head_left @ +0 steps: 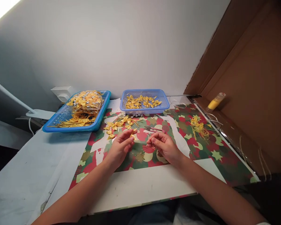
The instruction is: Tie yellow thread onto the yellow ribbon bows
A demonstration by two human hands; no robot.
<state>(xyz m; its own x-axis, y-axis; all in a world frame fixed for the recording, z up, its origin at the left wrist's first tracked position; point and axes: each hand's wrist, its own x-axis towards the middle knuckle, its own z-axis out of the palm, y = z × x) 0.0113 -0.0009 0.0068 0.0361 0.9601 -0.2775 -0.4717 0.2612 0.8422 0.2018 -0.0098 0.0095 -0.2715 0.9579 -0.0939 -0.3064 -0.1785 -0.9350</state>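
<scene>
A small yellow ribbon bow point(132, 136) is pinched between the thumb and fingers of my left hand point(120, 146), partly hidden by them. My right hand point(165, 146) is closed, its thumb and fingertips pressed together on something thin, like a thread or needle, too fine to make out. Just beyond my right fingertips lies a pair of thread snips point(156, 129). More yellow bows with stems point(126, 121) rest on the patterned paper beyond my left hand. Tiny gold beads point(138, 156) are scattered between my wrists.
A blue basket point(100, 120) at the left holds yellow bows and a filled clear bag. Another blue basket point(144, 110) with bows stands by the wall. Yellow scraps and threads point(199, 128) lie right. A yellow thread spool point(215, 101) stands near the cardboard side point(253, 93).
</scene>
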